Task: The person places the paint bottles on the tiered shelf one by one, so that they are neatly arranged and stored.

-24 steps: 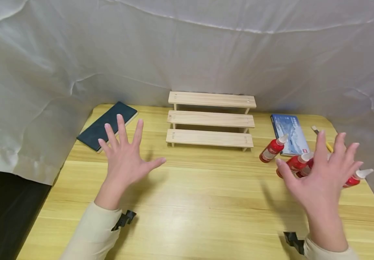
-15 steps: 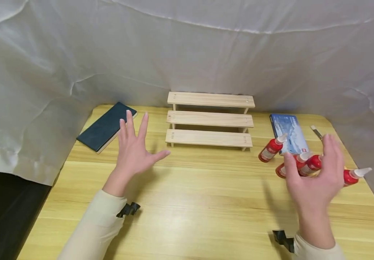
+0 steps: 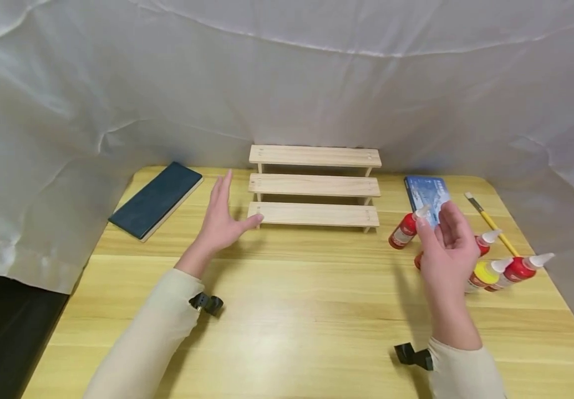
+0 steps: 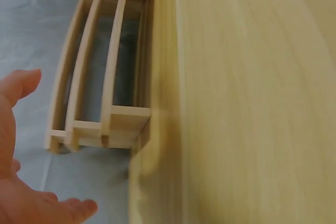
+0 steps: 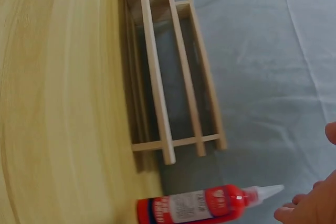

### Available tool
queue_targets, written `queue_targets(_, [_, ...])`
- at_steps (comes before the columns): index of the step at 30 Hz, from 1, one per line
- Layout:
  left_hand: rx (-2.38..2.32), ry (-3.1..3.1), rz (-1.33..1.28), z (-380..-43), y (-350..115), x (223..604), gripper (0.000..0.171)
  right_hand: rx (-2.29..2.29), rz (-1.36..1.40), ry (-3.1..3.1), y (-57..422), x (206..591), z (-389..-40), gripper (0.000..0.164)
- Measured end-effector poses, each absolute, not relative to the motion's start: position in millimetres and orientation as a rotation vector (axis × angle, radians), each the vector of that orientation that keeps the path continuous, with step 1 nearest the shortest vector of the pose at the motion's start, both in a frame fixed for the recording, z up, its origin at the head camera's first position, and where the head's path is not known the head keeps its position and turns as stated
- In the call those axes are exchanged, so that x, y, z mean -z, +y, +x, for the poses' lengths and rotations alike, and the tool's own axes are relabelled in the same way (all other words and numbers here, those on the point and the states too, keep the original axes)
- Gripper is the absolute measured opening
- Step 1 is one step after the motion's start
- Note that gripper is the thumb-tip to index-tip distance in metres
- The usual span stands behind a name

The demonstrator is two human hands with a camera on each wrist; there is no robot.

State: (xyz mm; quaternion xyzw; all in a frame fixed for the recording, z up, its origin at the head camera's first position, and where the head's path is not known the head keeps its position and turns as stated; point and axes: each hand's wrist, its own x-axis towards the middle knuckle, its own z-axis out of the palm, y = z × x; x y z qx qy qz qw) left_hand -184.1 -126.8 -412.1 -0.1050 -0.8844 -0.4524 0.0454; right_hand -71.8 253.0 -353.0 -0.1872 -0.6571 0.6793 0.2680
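My left hand [image 3: 221,224] hovers left of the three-tier wooden stand [image 3: 314,213], thumb and fingers spread apart and nothing held. In the left wrist view the same hand [image 4: 21,198] shows at the lower left, beside the stand's end. My right hand [image 3: 447,260] hangs over a group of bottles, its fingers loosely bent and holding nothing. Left of its thumb stands a red bottle [image 3: 403,233] with a white pointed nozzle. The right wrist view shows that bottle [image 5: 191,206] close to my fingertips [image 5: 286,213]. A yellow bottle [image 3: 483,276] and several red ones are around this hand, one mostly hidden.
At the back left lies a dark notebook [image 3: 156,200]. A blue box [image 3: 426,191] sits behind the bottles, partly covered by them. Right of it is a yellow-handled paintbrush [image 3: 491,223]. Grey cloth [image 3: 316,100] hangs along the wooden table's [image 3: 291,310] back and sides.
Both hands have moved inward, the left to the right and the right to the left. Their fingers are less spread. The yellow bottle and the whole brush have come into sight.
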Motion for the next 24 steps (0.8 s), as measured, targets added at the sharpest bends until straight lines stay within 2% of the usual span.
queue_targets(16, [1.743, -2.556, -0.245, -217.5, -113.2, 436.6, 0.096, -1.630, -0.687, -2.198, 259.1, 373.6, -107.7, 0.070])
queue_targets(24, [1.894, -2.460, -0.270, -225.7, -108.3, 442.4, 0.080, -1.556, -0.738, -2.284, 259.0, 376.1, -112.1, 0.067])
